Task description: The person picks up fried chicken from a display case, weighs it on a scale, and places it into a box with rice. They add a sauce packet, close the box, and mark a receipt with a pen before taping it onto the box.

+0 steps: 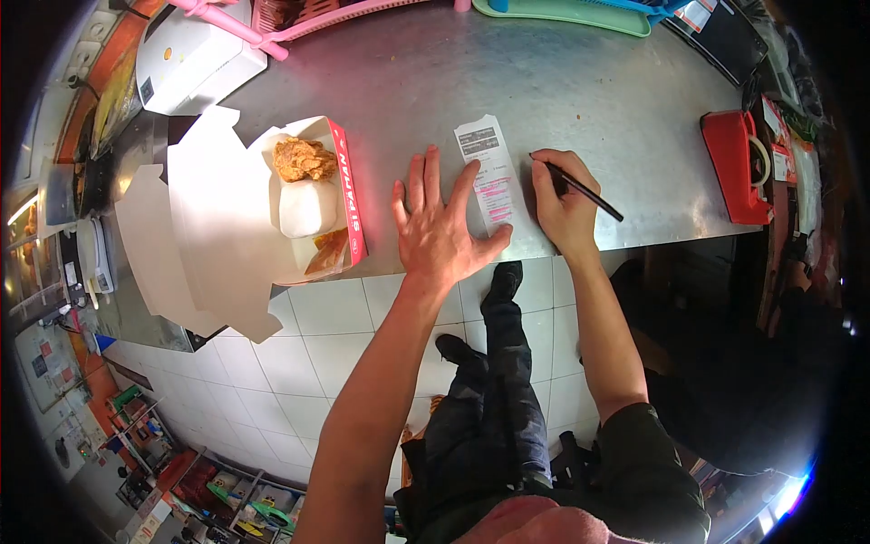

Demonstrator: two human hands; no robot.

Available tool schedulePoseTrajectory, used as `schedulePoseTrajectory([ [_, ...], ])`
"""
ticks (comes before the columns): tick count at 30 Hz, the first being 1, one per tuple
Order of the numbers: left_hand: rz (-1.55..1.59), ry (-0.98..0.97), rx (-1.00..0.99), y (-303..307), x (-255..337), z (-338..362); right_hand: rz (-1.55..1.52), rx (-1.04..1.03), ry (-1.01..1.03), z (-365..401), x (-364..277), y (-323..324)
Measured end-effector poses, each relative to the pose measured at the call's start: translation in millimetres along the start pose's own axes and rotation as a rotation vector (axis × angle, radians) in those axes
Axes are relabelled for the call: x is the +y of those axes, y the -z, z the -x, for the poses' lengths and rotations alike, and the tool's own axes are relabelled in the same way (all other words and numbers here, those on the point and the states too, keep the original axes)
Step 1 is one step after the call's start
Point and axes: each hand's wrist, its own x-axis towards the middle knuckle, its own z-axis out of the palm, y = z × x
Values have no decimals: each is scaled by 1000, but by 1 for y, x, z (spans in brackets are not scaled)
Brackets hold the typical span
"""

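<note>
A printed receipt (490,178) with pink-marked lines lies on the steel table (408,82). My left hand (441,218) is spread flat beside it, the thumb and index finger touching its left and lower edges. My right hand (567,201), just right of the receipt, is closed around a dark pen (589,193). The pen's left end points toward the receipt but stays apart from it. Left of my left hand stands an open red-and-white food box (350,195), holding a piece of fried chicken (304,160), a white wrapped portion (306,209) and a brownish packet (327,251).
A red tape dispenser (732,168) stands at the table's right edge. At the back are a pink rack (335,20), a green tray (580,23) and a dark tablet-like device (722,41). A white machine (195,59) sits at the back left. Tiled floor lies below.
</note>
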Motion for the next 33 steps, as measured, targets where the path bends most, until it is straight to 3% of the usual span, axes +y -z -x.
schedulePoseTrajectory([
  [2, -2, 0, -1, 1, 0, -1, 74, 55, 129, -3, -1, -2],
  [5, 4, -5, -10, 1, 0, -1, 48, 36, 17, -1, 3, -3],
  [10, 5, 10, -22, 5, 3, -1, 99, -36, 121, -3, 6, 0],
  [22, -92, 25, -119, 7, 15, -8, -154, 41, -59, -10, -12, 11],
  [27, -108, 28, -134, 11, 22, -9, -170, -67, -94, -10, -9, 18],
  [33, -97, 50, -112, 14, 21, -3, -226, -57, -170, -14, -5, 14],
])
